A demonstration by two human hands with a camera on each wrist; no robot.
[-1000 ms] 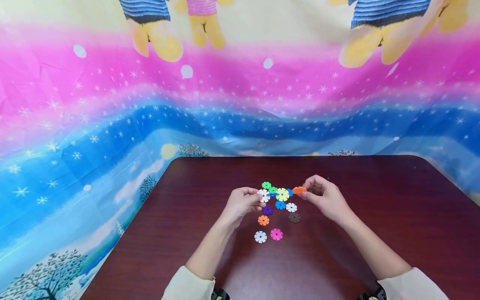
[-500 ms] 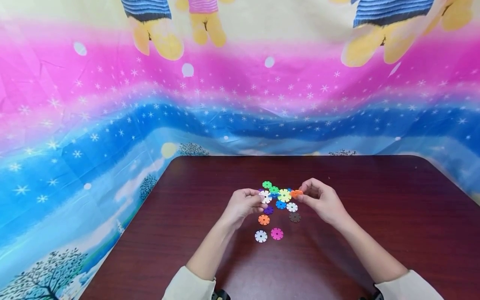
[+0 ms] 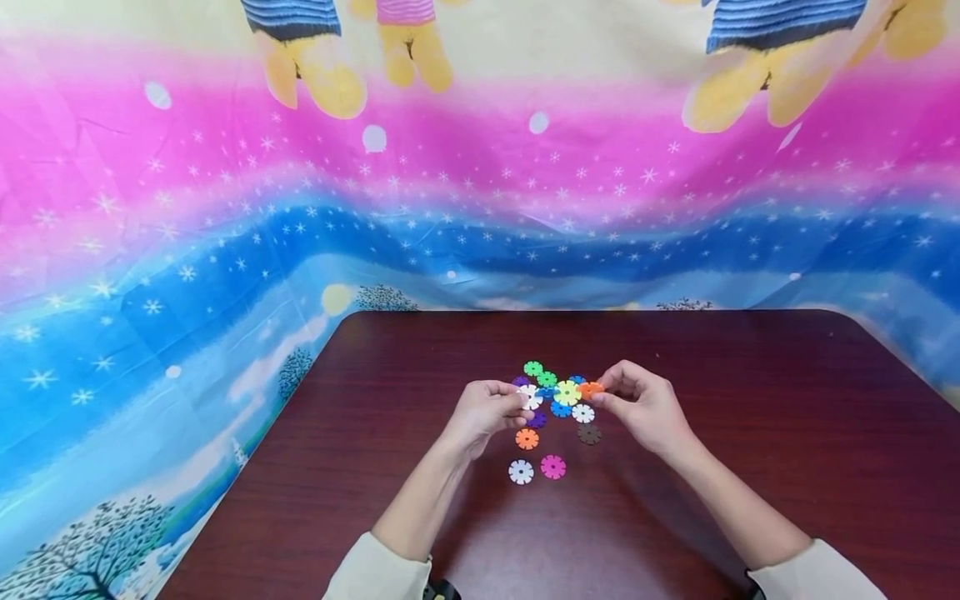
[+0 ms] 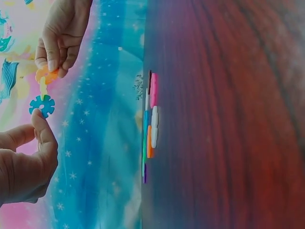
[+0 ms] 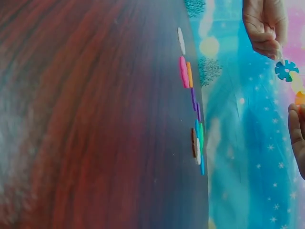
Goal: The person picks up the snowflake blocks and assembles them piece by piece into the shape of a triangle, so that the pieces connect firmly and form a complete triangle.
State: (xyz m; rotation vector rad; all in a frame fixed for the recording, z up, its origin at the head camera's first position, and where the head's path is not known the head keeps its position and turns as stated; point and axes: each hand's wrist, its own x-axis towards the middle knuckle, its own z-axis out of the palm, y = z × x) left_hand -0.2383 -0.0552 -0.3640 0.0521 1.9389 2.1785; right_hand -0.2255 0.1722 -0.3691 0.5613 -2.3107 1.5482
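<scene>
My left hand point(image 3: 483, 414) pinches a white notched disc point(image 3: 531, 398) between thumb and fingers, held above the table. Joined in a row with it are a blue notched disc point(image 4: 42, 106) and a pale yellow one point(image 3: 567, 393). At the row's right end, my right hand point(image 3: 648, 404) pinches an orange notched disc point(image 3: 589, 391) by its outer edge. The orange disc's inner edge meets the yellow one, turned at an angle to it. In the right wrist view the white disc is mostly behind the left fingers.
Loose notched discs lie on the dark red-brown table point(image 3: 750, 400) below the hands: pink point(image 3: 553, 467), white point(image 3: 521, 472), orange point(image 3: 527, 439), brown point(image 3: 589, 435), purple point(image 3: 537, 420), and several more. A patterned cloth point(image 3: 480, 183) hangs behind the table's far edge.
My right hand has moved left and slightly down, bringing the orange disc from beside the yellow disc to overlap its edge. The left hand has stayed nearly still, keeping its pinch on the white disc.
</scene>
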